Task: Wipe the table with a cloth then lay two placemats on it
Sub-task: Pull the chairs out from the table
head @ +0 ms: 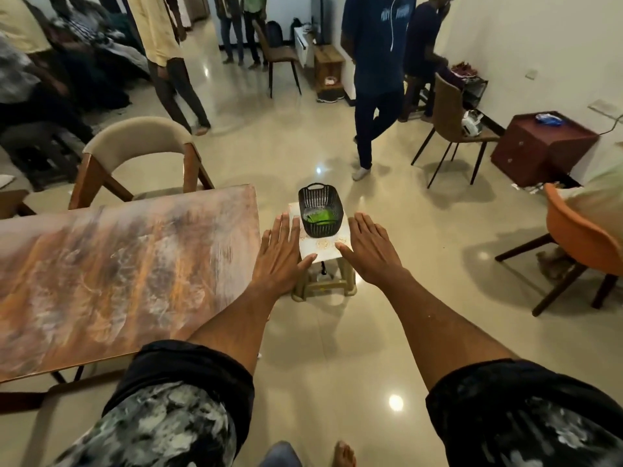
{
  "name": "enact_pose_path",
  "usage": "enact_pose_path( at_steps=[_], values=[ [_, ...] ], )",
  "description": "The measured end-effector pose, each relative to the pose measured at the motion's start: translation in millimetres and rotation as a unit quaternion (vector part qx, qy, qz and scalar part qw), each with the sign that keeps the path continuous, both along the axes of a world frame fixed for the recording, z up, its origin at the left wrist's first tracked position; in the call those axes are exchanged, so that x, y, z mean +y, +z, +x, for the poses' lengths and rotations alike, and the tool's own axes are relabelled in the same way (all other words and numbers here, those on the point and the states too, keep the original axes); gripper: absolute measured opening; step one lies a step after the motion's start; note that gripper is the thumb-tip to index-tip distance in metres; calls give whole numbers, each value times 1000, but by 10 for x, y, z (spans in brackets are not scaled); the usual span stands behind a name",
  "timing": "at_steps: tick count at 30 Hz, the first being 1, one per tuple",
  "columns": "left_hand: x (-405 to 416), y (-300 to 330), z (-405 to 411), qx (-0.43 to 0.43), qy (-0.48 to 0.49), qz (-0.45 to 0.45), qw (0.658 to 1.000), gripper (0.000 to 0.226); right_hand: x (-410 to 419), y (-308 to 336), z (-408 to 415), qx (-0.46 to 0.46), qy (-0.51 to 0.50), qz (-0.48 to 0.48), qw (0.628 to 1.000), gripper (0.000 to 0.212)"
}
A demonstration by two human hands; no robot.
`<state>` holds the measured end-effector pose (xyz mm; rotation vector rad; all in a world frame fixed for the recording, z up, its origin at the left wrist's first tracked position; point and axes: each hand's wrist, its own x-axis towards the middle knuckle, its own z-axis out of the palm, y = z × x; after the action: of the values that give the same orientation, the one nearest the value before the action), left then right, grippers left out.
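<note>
I see a black slotted basket (320, 208) standing on a small stool (323, 281) just right of the table's far right corner. Inside the basket lies a green cloth (322, 216), bunched at the bottom; I cannot tell whether anything else is in there. Under the basket lies a pale sheet with a faint gold pattern, which looks like the placemats (323, 249), though I cannot tell how many are stacked.

My left hand (281, 256) is stretched out flat, fingers straight and slightly spread, holding nothing; its thumb tip lies at the near left edge of the pale sheet. My right hand (369, 251) is likewise flat with fingers spread, holding nothing, its thumb at the near right edge of the sheet. Both hands flank the basket without touching it.

The table (118, 274) fills the left side, its top a streaky brown, orange and grey pattern. A cushioned wooden chair (135, 156) sits at its far side. The floor (337, 348) is glossy beige tile with lamp reflections. To the right stand an orange chair (580, 244), a dark red cabinet (542, 146) by the wall, and a brown chair (451, 119). Several people stand and sit at the far end of the room.
</note>
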<state>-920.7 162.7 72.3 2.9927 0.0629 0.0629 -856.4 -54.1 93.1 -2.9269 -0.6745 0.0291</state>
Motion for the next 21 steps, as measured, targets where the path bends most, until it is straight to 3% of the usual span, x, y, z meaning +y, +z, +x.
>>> enact_pose_path(
  at_steps=[10, 21],
  values=[
    [69, -304, 631, 24, 8, -15, 1000, 90, 98, -410, 623, 38, 5, -1, 999, 76],
    [102, -241, 1772, -1, -14, -40, 999, 93, 205, -106, 1587, 13, 0, 12, 1000, 71]
  ],
)
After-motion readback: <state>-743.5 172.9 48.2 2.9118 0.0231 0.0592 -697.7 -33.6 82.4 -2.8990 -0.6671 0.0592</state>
